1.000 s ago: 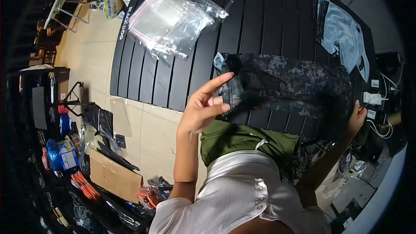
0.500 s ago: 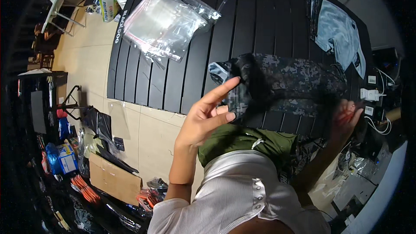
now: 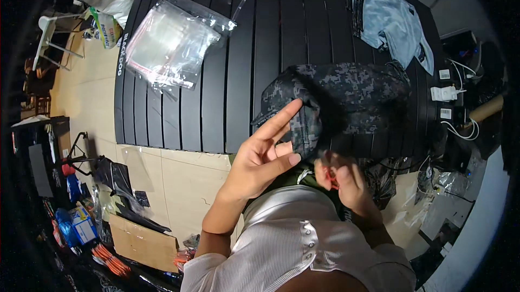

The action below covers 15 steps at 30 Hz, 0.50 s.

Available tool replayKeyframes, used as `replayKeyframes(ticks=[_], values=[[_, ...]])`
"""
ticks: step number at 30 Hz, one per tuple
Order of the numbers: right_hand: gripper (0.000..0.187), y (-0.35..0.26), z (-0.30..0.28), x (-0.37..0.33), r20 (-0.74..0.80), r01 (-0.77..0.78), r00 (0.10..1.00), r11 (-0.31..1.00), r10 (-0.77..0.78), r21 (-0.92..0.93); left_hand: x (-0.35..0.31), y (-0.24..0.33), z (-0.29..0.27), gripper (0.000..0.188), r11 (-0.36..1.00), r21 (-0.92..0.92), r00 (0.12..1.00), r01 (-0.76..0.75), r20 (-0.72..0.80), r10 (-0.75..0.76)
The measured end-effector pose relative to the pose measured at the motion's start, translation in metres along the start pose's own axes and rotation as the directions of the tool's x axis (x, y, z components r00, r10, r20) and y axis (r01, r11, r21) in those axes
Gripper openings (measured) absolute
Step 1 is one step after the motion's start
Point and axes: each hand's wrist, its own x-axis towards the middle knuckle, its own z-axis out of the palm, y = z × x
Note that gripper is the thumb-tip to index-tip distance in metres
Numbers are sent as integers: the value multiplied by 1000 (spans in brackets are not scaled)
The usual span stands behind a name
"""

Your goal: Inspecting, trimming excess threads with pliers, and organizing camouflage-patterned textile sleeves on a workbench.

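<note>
A dark pixel-camouflage garment (image 3: pixel 357 94) lies on the black slatted table in front of me, its left end gathered and folded. My left hand (image 3: pixel 257 159) is at that end, index finger stretched out against the cloth and thumb spread away from it; the other fingers are curled and partly hidden. Close to the garment's near edge, in front of my waist, my right hand (image 3: pixel 346 181) is closed round a small red object (image 3: pixel 330 177). Motion blur and the fingers hide most of that object, so its kind does not show.
Clear plastic bags (image 3: pixel 173 43) lie at the table's far left. Folded light-blue, dark-edged garments (image 3: pixel 392 24) lie at the far right. A white charger (image 3: pixel 444 94) with cables sits beyond the right edge. Cardboard (image 3: pixel 142 240) and several packages are on the floor at left.
My right hand has come from the garment's right end leftward to near my left hand, with the red object. The garment's left end has shifted; its pale inside no longer shows. The view has shifted.
</note>
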Motion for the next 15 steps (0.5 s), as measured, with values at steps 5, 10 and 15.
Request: replayKeyframes(ticks=[5, 10, 15], values=[[52, -9, -1, -6, 80, -226, 971, 974, 224, 15, 0, -1, 6, 69, 997, 64, 999, -52, 11, 51], [59, -4, 2, -4, 52, -228, 973, 966, 223, 120, -2, -5, 5, 69, 978, 178, 993, -110, 66, 100], [60, -6, 1, -4, 74, -239, 970, 966, 233, 96, -4, -7, 6, 69, 964, 235, 991, -122, 87, 104]])
